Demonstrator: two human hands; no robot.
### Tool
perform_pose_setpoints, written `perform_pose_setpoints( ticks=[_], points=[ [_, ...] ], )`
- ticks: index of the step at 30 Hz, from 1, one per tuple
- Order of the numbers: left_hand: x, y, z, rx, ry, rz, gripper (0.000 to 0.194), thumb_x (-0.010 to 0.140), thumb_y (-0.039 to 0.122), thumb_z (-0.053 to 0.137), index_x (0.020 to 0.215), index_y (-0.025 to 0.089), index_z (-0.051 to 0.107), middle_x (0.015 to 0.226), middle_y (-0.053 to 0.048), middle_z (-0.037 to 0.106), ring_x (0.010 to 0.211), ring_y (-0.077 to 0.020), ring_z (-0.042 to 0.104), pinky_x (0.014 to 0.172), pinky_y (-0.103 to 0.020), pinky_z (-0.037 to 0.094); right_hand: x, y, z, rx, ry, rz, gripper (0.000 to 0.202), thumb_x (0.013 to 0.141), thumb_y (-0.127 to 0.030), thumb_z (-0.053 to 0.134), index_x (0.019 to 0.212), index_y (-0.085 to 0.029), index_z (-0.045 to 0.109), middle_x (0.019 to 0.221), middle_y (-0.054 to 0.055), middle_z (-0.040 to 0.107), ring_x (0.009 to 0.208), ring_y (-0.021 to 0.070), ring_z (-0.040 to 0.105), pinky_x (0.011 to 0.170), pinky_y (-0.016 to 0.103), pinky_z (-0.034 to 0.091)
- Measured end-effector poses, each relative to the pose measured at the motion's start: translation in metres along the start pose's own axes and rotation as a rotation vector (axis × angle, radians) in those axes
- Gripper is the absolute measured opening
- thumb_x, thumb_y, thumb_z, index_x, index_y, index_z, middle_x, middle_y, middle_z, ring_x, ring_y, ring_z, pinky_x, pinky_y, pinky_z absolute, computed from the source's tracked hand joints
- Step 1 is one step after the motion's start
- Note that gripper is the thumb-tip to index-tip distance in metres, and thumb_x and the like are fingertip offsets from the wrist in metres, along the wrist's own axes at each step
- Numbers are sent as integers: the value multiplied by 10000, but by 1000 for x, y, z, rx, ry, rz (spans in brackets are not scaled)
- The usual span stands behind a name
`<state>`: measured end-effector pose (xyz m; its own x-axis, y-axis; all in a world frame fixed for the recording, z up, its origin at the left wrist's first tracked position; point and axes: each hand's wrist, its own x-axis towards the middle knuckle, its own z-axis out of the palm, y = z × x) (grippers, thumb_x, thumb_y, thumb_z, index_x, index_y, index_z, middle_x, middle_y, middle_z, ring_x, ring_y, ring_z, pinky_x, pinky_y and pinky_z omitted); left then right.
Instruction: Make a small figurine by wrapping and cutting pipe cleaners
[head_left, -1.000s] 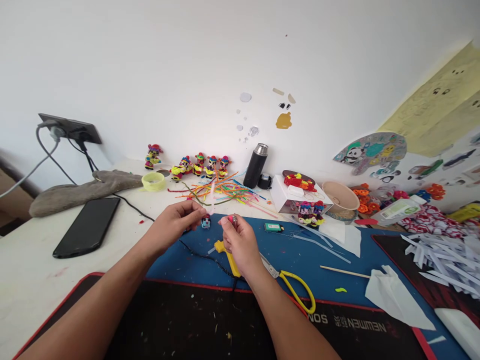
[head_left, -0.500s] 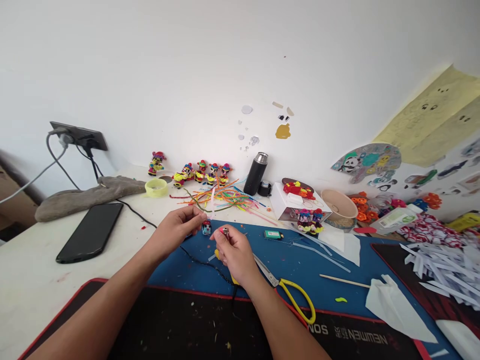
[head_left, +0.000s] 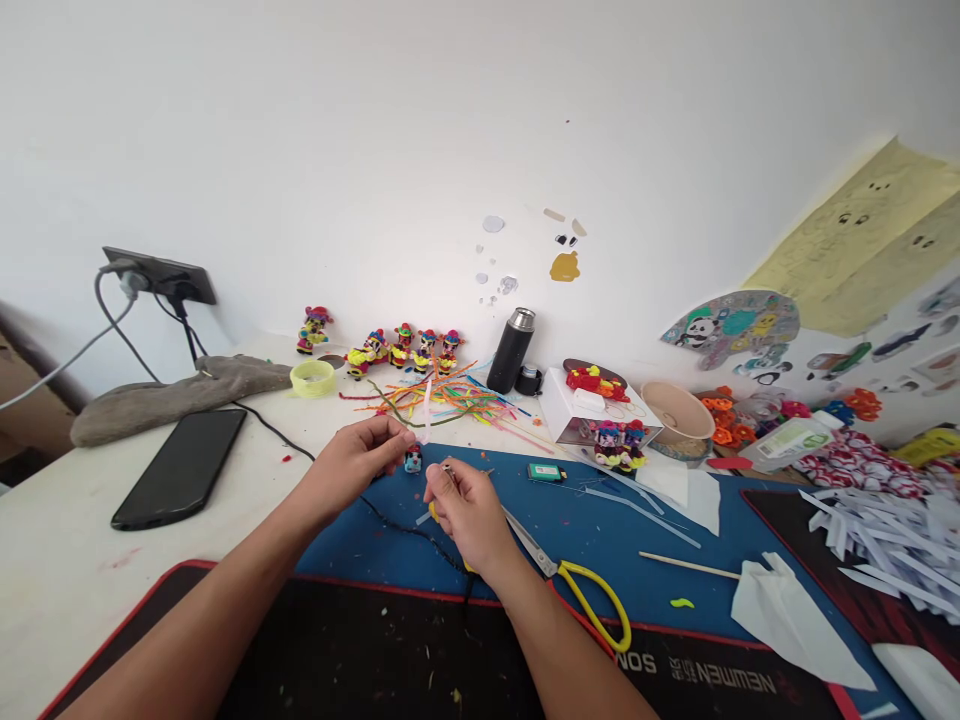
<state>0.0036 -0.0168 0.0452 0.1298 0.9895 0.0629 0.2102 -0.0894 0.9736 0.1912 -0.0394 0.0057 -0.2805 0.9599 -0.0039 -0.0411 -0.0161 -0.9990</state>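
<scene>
Left hand (head_left: 355, 460): you pinch a pink strip (head_left: 428, 408); steady it.
Right hand (head_left: 469, 510): grips a probable lighter (head_left: 448, 468) near the left; mind fingertips.

Scissors (head_left: 547, 563) and a green block (head_left: 545, 472) obstruct, with open blue mat (head_left: 577, 530) between them.

A plain white wall (head_left: 337, 150) rises behind a pale tabletop (head_left: 67, 570), which bears faint reddish smudges at its left; soft, even light brightens the middle of the wall. A dark socket plate (head_left: 159, 275) with plugged-in cables is fixed low at the left; small stickers (head_left: 565, 266) dot the centre; yellow paper (head_left: 855, 235) with pencil drawings and a colourful cut-out picture (head_left: 731, 330) hang at the right.
</scene>
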Motion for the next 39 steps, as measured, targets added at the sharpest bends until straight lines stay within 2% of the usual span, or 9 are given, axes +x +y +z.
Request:
perform_pose_setpoints(
  ticks=[5,9,12,19,28,39],
  points=[
    [1,-4,0,18,-14,4,430,853,617,699,748,206,630,623,37,542,602,-148,461,556,-255,347,-2,3,1,-116,10,-37,574,919,-741,614,682,-227,520,573,-48,391,515,117,330,472,259,253],
    [1,-3,2,13,-36,2,439,838,632,702,741,209,641,620,39,537,590,-149,466,554,-259,358,-3,1,3,-297,68,-109,531,997,-611,549,655,-229,410,580,-49,373,559,124,329,525,274,253],
    [0,-3,4,11,-48,-3,431,826,621,719,735,207,644,622,33,551,600,-155,485,561,-258,373,-4,-3,5,-396,97,-127,492,995,-529,536,638,-230,376,567,-54,352,563,124,317,542,284,240],
    [-1,-6,5,22,-82,16,413,838,602,718,750,200,676,645,16,576,631,-167,522,586,-263,421,-5,-2,7,-464,108,-127,383,967,-437,526,653,-227,464,566,-42,453,540,130,374,540,285,238],
    [-2,-5,9,-5,-130,-3,449,850,634,701,740,202,645,639,25,551,620,-157,494,587,-265,405,-2,4,8,-491,122,-125,330,929,-337,537,635,-232,431,551,-49,450,526,128,374,538,282,237],
    [-3,-4,12,-18,-130,-23,489,814,677,706,722,202,642,622,20,555,598,-155,495,563,-263,402,-1,4,8,-499,120,-111,311,920,-321,548,637,-229,457,542,-48,456,520,129,383,534,279,240]
  ],
)
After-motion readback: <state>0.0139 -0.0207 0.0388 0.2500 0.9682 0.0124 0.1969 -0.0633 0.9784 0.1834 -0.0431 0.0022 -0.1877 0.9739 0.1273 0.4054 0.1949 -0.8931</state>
